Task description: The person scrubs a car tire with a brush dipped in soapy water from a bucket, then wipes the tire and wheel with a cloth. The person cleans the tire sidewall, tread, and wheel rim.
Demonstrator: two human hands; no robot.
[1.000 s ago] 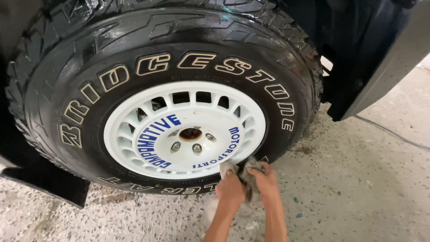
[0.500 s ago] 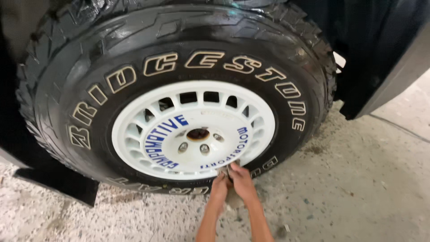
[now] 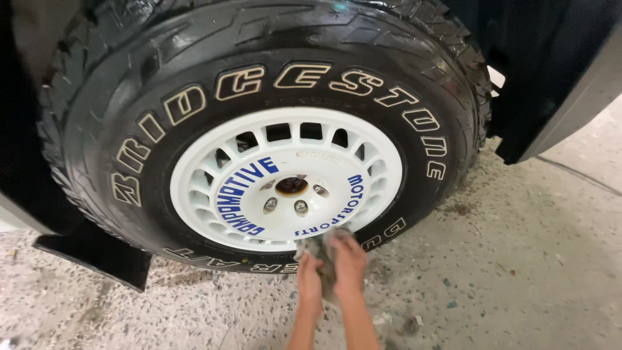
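A big black tyre point(image 3: 129, 97) with raised pale lettering carries a white slotted wheel rim point(image 3: 214, 188) printed with blue lettering. My left hand point(image 3: 310, 279) and my right hand point(image 3: 348, 262) are pressed together at the rim's lower edge. Both grip a crumpled grey cloth point(image 3: 317, 249) against the bottom of the rim. Lug nuts point(image 3: 285, 204) ring the rusty hub at the centre.
A black mud flap point(image 3: 97, 256) hangs at the lower left of the tyre. Dark car bodywork point(image 3: 551, 78) fills the upper right. The wheel stands on a speckled concrete floor point(image 3: 505, 272) with damp stains under the tyre.
Both hands with the cloth have stayed at the rim's lower edge, shifting slightly along it. The camera view has drifted, so the wheel sits more to the right.
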